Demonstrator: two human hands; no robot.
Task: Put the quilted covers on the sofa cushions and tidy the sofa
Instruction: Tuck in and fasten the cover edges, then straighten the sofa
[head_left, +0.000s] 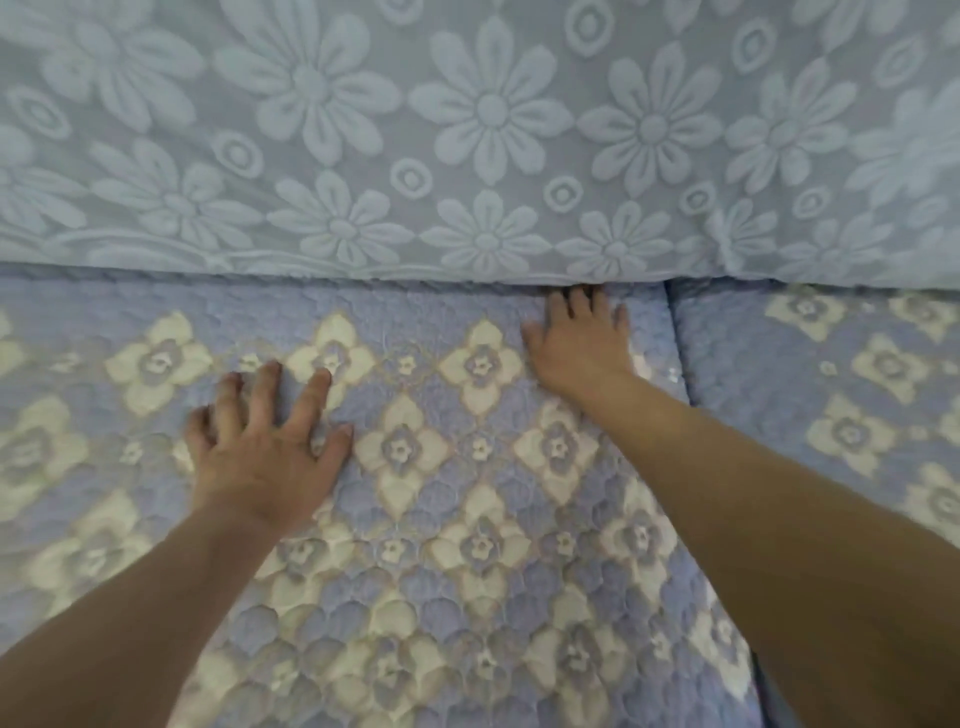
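Sofa back (467, 130), two quilted seat cushions (467, 519), two flat hands: left hand (260, 457), right hand (576, 348), fingers spread.

This looks like a home living room: a sofa seat cushion (467, 519) in a blue quilted flower cover, with a pale blue flower cloth (467, 130) hanging just behind it

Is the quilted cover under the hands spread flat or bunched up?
Spread flat: the quilted cover lies smooth across the seat, both hands resting open on it, left hand, right hand at the back crease.
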